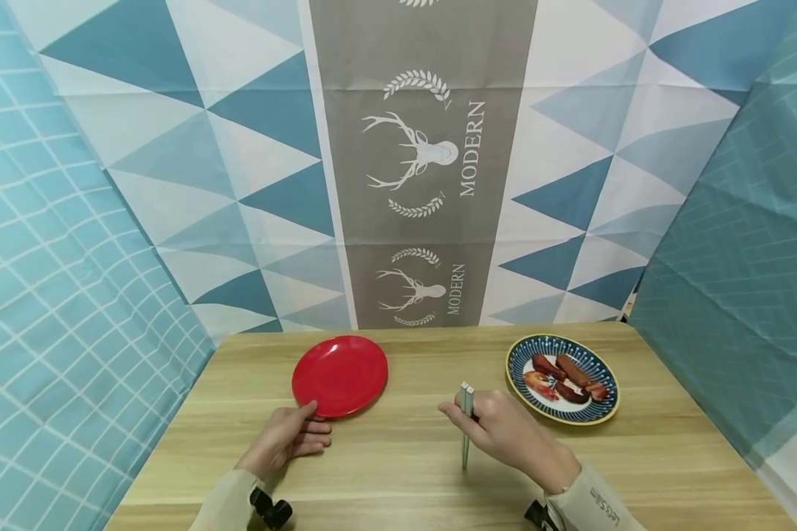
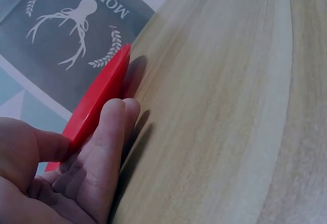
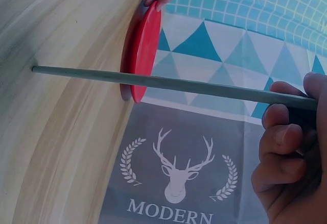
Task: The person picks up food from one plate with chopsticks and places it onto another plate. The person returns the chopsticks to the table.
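In the head view my left hand (image 1: 289, 436) pinches the near left edge of a round red plate (image 1: 340, 375), thumb on top and fingers below. The left wrist view shows the plate (image 2: 99, 99) edge-on, casting a shadow on the wood beside it. My right hand (image 1: 508, 435) grips a pair of pale green chopsticks (image 1: 466, 451) in a fist, held upright with the tips pointing down. From the right wrist, the chopsticks (image 3: 194, 86) line up as one stick whose tip is right at the tabletop.
A blue-and-white patterned plate (image 1: 522, 360) with several pieces of food (image 1: 574, 371), one sausage-shaped, sits at the right back of the wooden table (image 1: 398, 479). Patterned cloths (image 1: 266, 162) hang behind the table and along both sides.
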A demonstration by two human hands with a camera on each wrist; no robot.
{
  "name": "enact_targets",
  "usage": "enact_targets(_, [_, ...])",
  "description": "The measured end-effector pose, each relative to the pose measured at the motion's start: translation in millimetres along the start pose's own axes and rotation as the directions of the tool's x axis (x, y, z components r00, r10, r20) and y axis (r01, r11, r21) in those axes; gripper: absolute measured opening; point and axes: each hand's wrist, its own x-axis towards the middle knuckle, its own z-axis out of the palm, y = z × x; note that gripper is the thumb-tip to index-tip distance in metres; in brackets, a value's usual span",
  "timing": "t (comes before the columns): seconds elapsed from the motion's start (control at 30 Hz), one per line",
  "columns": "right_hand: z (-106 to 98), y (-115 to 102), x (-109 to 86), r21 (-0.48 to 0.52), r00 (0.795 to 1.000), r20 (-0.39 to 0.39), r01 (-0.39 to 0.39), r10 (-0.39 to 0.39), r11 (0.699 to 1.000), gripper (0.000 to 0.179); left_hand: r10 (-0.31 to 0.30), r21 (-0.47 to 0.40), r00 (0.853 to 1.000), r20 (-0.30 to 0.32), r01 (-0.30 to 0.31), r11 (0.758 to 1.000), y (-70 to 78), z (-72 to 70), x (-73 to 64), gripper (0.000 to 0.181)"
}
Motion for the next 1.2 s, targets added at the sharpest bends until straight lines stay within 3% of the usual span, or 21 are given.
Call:
enact_targets(0.4, [1.0,-1.7,-0.5,-0.033,0.999,0.009,-0.038,0.038,0.999,0.049,0.002,0.007,1.0,0.026,-0.002,1.0,-2.2,0.0,0.2,0.047])
enact_targets(0.67, [-0.9,-3.3,-3.0,0.007,0.993,0.032,-0.112,0.112,0.994,0.05,0.002,0.009,0.999,0.032,-0.002,1.0,-1.2,0.0,-0.2,0.047])
enact_targets(0.93, [-2.0,-3.6,-1.5,0.013,0.994,0.024,-0.103,0.103,0.995,0.051,0.013,0.007,0.999,0.039,-0.013,1.0,1.7,-0.3,-1.5,0.047])
enact_targets(1.2, [-2.4,-5.6,-1.5,0.004,0.985,0.061,-0.159,0.158,0.987,0.053,0.009,0.016,0.999,0.038,-0.009,1.0,2.4,-1.3,-2.6,0.047])
